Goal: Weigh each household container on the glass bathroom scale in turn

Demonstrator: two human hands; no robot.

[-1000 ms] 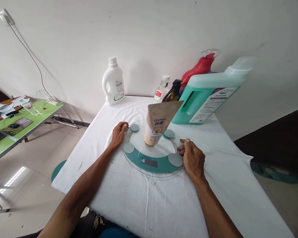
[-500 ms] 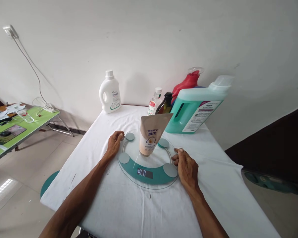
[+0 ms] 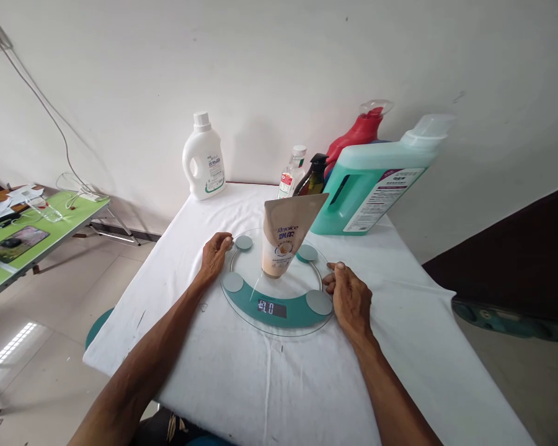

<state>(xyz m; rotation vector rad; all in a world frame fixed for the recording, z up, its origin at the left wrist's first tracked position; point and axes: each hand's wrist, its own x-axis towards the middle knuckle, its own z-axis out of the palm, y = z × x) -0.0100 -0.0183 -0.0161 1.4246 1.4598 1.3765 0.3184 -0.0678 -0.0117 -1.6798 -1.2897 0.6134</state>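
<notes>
A round glass bathroom scale [image 3: 270, 313] lies on the white cloth, with a teal band, grey round pads and a lit display. Near its middle a beige Rejoice tube [image 3: 283, 238] stands upright on its cap. My left hand [image 3: 215, 257] is closed at the scale's left rim, thumb on top and the other fingers curled partly out of sight. At the opposite rim, my right hand [image 3: 351, 300] pinches the glass edge between thumb and fingers. Neither hand touches the tube.
Behind the scale stand a white detergent bottle [image 3: 207, 161], a small clear bottle [image 3: 291, 176], a dark pump bottle [image 3: 312, 179], a red bottle [image 3: 356, 136] and a large green jug [image 3: 367, 192]. A green table [image 3: 74, 220] with papers is at the left.
My view has tipped slightly downward, so the table and everything on it sit higher in the picture. Both hands keep their places at the scale's rim, and the tube stays standing.
</notes>
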